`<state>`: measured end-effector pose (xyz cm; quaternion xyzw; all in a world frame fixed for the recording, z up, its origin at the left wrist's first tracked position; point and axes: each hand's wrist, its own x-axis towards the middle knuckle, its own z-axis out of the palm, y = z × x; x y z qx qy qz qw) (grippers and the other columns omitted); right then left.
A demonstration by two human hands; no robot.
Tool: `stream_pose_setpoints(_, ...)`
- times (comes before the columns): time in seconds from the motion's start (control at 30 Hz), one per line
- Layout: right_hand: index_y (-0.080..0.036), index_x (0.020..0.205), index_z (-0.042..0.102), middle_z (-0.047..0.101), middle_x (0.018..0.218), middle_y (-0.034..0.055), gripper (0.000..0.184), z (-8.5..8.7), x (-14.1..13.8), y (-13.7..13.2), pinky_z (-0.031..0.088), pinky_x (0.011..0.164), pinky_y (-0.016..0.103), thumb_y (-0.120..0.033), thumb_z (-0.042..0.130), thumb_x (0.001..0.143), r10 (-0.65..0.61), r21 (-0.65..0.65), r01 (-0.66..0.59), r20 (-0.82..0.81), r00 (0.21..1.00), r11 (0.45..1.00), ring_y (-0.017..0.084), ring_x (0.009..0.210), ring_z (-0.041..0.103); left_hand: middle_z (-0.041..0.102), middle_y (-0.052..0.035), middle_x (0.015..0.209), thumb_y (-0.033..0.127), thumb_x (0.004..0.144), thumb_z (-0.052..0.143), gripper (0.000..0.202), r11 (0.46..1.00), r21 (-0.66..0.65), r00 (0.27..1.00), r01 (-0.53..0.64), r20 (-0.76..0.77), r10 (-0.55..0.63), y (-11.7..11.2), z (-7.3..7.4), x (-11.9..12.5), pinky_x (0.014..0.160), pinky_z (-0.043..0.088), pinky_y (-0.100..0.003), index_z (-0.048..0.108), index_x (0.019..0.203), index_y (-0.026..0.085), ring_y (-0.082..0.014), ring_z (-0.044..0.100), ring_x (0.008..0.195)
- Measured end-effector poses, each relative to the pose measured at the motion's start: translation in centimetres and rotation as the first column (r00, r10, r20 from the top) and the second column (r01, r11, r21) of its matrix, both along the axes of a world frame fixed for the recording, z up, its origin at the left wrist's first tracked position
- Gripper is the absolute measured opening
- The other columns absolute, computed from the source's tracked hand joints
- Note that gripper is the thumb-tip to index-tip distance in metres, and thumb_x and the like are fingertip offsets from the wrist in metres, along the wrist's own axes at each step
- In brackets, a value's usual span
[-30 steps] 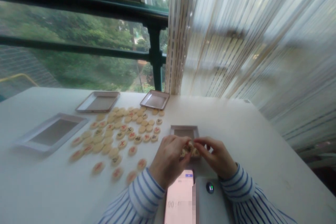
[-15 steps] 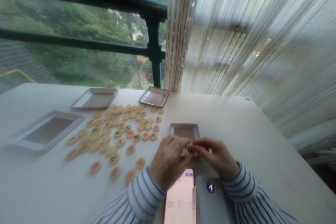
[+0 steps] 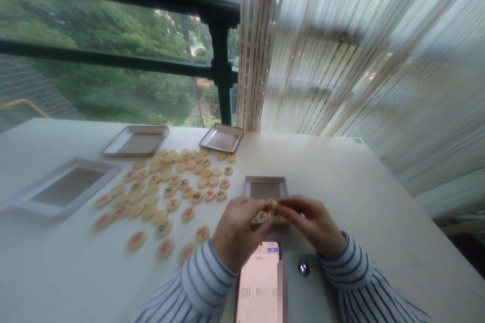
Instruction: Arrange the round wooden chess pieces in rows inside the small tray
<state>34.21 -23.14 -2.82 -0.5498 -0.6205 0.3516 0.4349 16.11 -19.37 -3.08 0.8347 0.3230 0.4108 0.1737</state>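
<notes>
Your left hand point(image 3: 237, 229) and right hand point(image 3: 312, 224) both pinch a few xiangqi discs point(image 3: 270, 210) between the fingertips, just above the near edge of the small tray point(image 3: 265, 179). They're probably light, rigid, smooth wood and slippery when bunched, so grip the rims and squeeze inward.

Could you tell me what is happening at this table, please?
A person in striped sleeves holds a few round wooden game pieces pinched between left hand and right hand, over a small tray. Many more pieces lie scattered on the white table to the left, near three other trays.
</notes>
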Motion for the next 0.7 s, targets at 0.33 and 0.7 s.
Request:
stream_pose_setpoints(0.33,-0.019,0.094,0.066,0.069,0.088,0.0056,0.021,0.01,-0.31,-0.23,0.052,0.07,0.031,-0.03,0.059,0.078,-0.01,0.029,0.01,-0.01,1.0,1.0,0.017,0.079,0.062,0.068,-0.0054,0.081,0.025,0.073,0.063,0.021,1.0,-0.022,0.999,0.002,0.037,-0.001,-0.07,-0.34,0.15,0.071,0.049,-0.034,0.063,0.094,0.018,-0.018,0.06,0.076)
stream_pose_setpoints(0.7,-0.019,0.101,0.065,0.069,0.087,0.0053,0.026,0.18,-0.5,-0.55,0.051,0.066,0.029,-0.029,0.058,0.078,0.017,0.054,-0.015,-0.026,1.0,0.998,0.017,0.079,0.062,0.068,-0.0032,0.08,0.023,0.074,0.064,0.019,0.982,-0.184,0.992,0.031,0.129,-0.007,-0.2,-0.01,-0.09,0.067,0.051,-0.029,0.065,0.093,0.019,-0.0154,0.062,0.075)
